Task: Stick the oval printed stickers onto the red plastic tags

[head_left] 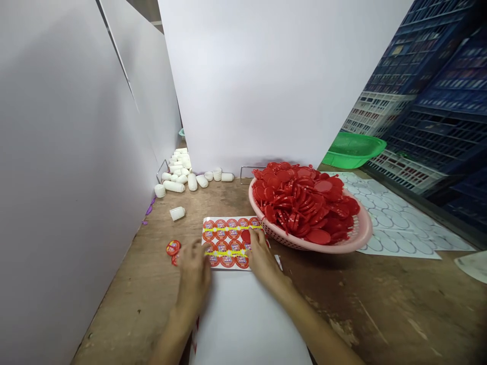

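Observation:
A sheet of round red stickers (227, 247) with yellow bands lies in front of me on white backing paper (247, 314). My right hand (259, 253) is over the sheet's right part, its fingers closed on a plain red plastic disc (246, 236). My left hand (193, 266) is at the sheet's left edge, smeared by motion, and whether it holds anything does not show. Just left of it lies a red disc with a printed sticker (173, 247). Another such disc (174, 259) is partly hidden by the left hand.
A pink basket (365, 238) heaped with red plastic discs (304, 203) stands at the right. White rolls (174, 186) lie at the back left. White panels (243, 86) rise behind and at the left. At the right are a green basin (353, 149), outlined sheets (399, 218) and stacked crates (437, 121).

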`<state>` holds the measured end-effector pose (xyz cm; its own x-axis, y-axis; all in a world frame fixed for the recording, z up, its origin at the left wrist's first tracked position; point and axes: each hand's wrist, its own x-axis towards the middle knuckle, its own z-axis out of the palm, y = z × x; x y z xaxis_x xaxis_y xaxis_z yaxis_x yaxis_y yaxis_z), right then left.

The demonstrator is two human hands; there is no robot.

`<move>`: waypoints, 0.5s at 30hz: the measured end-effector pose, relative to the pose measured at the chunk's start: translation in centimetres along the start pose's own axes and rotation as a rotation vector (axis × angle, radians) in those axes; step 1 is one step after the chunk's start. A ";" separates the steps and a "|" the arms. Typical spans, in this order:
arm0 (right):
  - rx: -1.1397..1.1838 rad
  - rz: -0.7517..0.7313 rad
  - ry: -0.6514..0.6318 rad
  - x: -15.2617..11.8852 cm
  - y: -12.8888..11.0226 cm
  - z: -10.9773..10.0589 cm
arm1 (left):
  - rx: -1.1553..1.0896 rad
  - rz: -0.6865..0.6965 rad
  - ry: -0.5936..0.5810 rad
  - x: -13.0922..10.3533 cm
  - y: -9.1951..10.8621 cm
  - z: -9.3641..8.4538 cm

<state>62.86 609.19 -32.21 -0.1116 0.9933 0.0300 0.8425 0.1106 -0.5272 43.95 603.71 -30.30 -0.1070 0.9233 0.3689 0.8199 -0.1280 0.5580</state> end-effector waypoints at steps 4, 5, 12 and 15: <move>-0.089 -0.040 -0.122 1.6 -0.1 -1.0 | -0.295 0.231 -0.439 -0.9 2.1 1.8; -0.096 -0.040 -0.122 1.9 0.0 -1.2 | -0.319 0.212 -0.462 -1.0 2.3 2.2; 0.028 -0.220 -0.061 0.8 -0.3 -1.8 | -0.786 -0.267 -0.419 -0.5 2.3 3.1; 0.308 -0.464 0.132 -1.4 -1.4 -1.0 | -1.019 -0.352 -0.423 -0.1 2.6 2.8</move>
<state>62.38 607.69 -30.62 -0.3498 0.8409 0.4130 0.5265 0.5411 -0.6558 47.68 604.35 -30.97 0.1155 0.9886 -0.0967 -0.0721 0.1055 0.9918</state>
